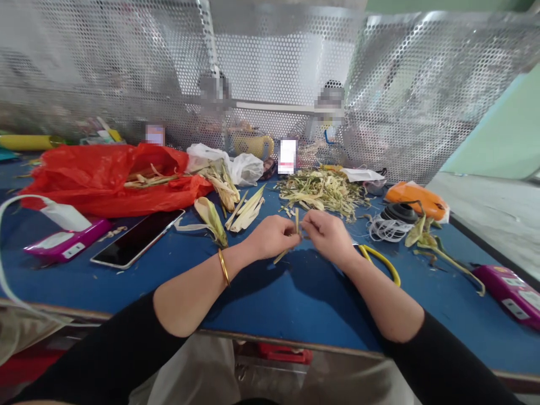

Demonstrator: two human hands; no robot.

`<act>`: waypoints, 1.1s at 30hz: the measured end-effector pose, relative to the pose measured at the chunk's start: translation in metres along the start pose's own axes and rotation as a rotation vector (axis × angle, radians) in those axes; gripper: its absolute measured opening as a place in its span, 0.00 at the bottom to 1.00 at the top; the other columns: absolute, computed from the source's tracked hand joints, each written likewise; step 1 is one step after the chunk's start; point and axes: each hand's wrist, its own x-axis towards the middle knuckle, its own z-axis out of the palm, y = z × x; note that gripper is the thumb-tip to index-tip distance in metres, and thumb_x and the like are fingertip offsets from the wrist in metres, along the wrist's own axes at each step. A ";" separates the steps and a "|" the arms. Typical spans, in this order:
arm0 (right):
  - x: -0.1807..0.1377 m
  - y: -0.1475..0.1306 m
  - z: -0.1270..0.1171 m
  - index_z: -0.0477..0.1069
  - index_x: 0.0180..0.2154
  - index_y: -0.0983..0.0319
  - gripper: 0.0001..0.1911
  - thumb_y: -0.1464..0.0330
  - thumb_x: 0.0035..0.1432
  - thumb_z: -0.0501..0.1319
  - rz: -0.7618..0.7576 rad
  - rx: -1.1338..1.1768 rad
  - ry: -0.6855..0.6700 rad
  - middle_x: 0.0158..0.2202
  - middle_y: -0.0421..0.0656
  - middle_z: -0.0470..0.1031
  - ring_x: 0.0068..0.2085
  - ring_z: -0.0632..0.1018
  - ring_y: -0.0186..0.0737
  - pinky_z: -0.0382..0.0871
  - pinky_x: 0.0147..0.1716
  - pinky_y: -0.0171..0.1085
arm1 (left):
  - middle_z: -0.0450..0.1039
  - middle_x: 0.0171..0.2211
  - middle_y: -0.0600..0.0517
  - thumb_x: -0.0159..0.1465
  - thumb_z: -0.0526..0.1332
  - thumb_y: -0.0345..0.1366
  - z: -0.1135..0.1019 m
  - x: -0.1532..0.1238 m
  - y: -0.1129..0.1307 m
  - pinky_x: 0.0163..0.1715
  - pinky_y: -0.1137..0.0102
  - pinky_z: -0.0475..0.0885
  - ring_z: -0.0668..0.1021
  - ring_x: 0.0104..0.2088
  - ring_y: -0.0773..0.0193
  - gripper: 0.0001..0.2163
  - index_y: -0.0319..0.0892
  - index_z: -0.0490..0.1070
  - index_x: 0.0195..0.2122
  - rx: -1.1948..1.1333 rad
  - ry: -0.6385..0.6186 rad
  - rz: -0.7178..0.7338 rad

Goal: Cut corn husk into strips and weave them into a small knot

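My left hand and my right hand meet over the blue table, both closed in a pinch on a thin dried leaf strip that stands up between them and trails down to the left below my left hand. A gold bangle circles my left wrist. Just beyond my hands lie loose corn husk leaves and a heap of shredded husk strips.
A red plastic bag with husks lies at the left, a black phone and a pink device near it. Yellow-handled scissors, a thread spool, an orange object and another pink device sit right. Perforated metal screens stand behind.
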 end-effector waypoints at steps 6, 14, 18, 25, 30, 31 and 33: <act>0.006 0.006 0.001 0.63 0.22 0.60 0.12 0.62 0.56 0.56 0.171 0.359 -0.025 0.19 0.35 0.61 0.24 0.62 0.33 0.56 0.25 0.33 | 0.70 0.21 0.55 0.56 0.63 0.40 -0.004 -0.002 0.007 0.28 0.73 0.70 0.72 0.22 0.70 0.09 0.39 0.72 0.25 -0.635 -0.094 -0.051; -0.004 -0.007 0.000 0.61 0.25 0.59 0.12 0.67 0.61 0.53 -0.071 0.018 0.103 0.23 0.39 0.65 0.27 0.66 0.36 0.57 0.29 0.34 | 0.69 0.20 0.55 0.56 0.61 0.39 0.008 0.004 0.004 0.25 0.73 0.66 0.70 0.22 0.68 0.10 0.39 0.69 0.21 -0.348 0.292 -0.109; -0.003 -0.004 0.000 0.61 0.25 0.59 0.10 0.69 0.59 0.53 -0.057 -0.047 0.037 0.26 0.40 0.67 0.29 0.67 0.37 0.57 0.29 0.35 | 0.67 0.17 0.55 0.55 0.60 0.34 0.005 -0.002 0.006 0.23 0.73 0.60 0.68 0.22 0.69 0.10 0.40 0.68 0.18 0.052 0.159 -0.006; 0.005 0.006 0.002 0.63 0.22 0.59 0.13 0.62 0.56 0.56 0.223 0.394 -0.054 0.18 0.34 0.56 0.22 0.59 0.33 0.53 0.24 0.33 | 0.68 0.21 0.55 0.55 0.62 0.40 -0.002 -0.001 0.010 0.28 0.72 0.70 0.70 0.21 0.71 0.09 0.39 0.69 0.23 -0.658 -0.002 -0.126; -0.001 -0.005 0.001 0.63 0.24 0.59 0.13 0.64 0.59 0.54 0.083 0.141 0.058 0.21 0.37 0.62 0.25 0.64 0.35 0.55 0.27 0.34 | 0.69 0.21 0.55 0.53 0.64 0.42 0.006 0.005 0.002 0.28 0.71 0.72 0.70 0.22 0.70 0.11 0.39 0.69 0.24 -0.713 0.250 -0.207; -0.003 -0.007 0.001 0.62 0.24 0.59 0.13 0.65 0.60 0.53 0.018 0.066 0.053 0.22 0.38 0.63 0.26 0.65 0.35 0.55 0.27 0.34 | 0.69 0.21 0.55 0.54 0.64 0.42 0.008 0.006 0.000 0.26 0.72 0.70 0.70 0.21 0.70 0.12 0.39 0.69 0.23 -0.640 0.277 -0.210; -0.005 -0.010 0.001 0.60 0.25 0.59 0.12 0.67 0.61 0.52 -0.084 -0.030 0.028 0.25 0.40 0.66 0.28 0.67 0.36 0.55 0.28 0.34 | 0.68 0.18 0.55 0.55 0.62 0.42 0.009 0.005 -0.004 0.23 0.74 0.65 0.68 0.20 0.70 0.12 0.39 0.69 0.21 -0.422 0.277 -0.191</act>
